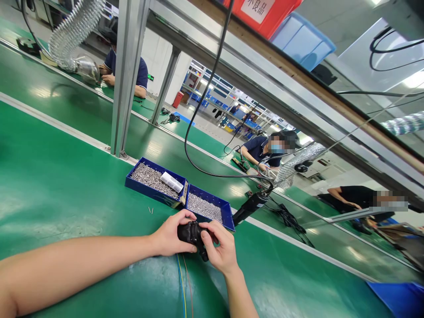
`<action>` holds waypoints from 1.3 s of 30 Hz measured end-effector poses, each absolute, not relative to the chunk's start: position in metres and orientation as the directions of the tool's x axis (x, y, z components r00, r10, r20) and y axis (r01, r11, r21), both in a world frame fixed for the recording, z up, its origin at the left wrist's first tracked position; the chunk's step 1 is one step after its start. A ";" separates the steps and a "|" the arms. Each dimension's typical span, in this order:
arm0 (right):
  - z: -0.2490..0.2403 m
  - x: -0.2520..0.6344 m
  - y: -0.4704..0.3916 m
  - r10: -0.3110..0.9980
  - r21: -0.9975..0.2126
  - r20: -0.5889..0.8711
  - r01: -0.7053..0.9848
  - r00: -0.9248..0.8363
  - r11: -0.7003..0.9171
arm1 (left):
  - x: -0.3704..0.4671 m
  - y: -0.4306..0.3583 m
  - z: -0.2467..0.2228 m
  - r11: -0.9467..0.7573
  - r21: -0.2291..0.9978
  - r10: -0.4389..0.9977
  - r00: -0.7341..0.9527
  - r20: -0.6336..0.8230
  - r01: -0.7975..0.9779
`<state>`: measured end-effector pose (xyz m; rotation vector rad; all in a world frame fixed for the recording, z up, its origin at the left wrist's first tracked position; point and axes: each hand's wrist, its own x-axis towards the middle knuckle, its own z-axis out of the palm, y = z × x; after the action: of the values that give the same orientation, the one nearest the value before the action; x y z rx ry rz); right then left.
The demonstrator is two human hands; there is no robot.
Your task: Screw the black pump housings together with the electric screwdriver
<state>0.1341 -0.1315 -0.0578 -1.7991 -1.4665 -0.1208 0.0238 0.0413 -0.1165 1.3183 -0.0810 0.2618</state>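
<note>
A black moulded plastic part (191, 232) is held just above the green bench top, in front of the screw trays. Wrapped around its left side is my left hand (170, 235), thumb below and fingers above. My right hand (221, 246) is closed at the part's right side, thumb and fingertips bent against it; whether a small screw sits between them cannot be seen. Thin blue, yellow and red wires (183, 282) hang from below the part toward me. Two blue trays stand just beyond: the left tray (145, 191) has long screws and a white tube, the right tray (228, 216) short screws.
A black electric screwdriver (250, 207) leans beside the right tray, its cable looping up. Two loose screws (150, 210) lie on the bench (82, 190). A metal post (127, 79) rises at the back edge. Co-workers sit across the line. A blue bin (397, 298) is lower right.
</note>
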 end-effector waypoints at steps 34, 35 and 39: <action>-0.059 0.132 -0.124 0.785 -0.598 0.424 0.791 0.452 -0.132 | 0.026 0.041 -0.116 0.274 0.937 0.138 0.973 0.184 -0.216; -0.060 0.133 -0.124 0.786 -0.606 0.413 0.783 0.461 -0.141 | 0.026 0.041 -0.117 0.278 0.935 0.138 0.972 0.189 -0.221; -0.065 0.137 -0.126 0.800 -0.675 0.338 0.720 0.495 -0.161 | 0.027 0.042 -0.118 0.320 0.923 0.145 0.974 0.175 -0.214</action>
<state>0.1371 -0.1258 -0.0650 -1.9134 -1.2578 0.1221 0.0273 0.0424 -0.1182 1.2223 -0.0642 0.2360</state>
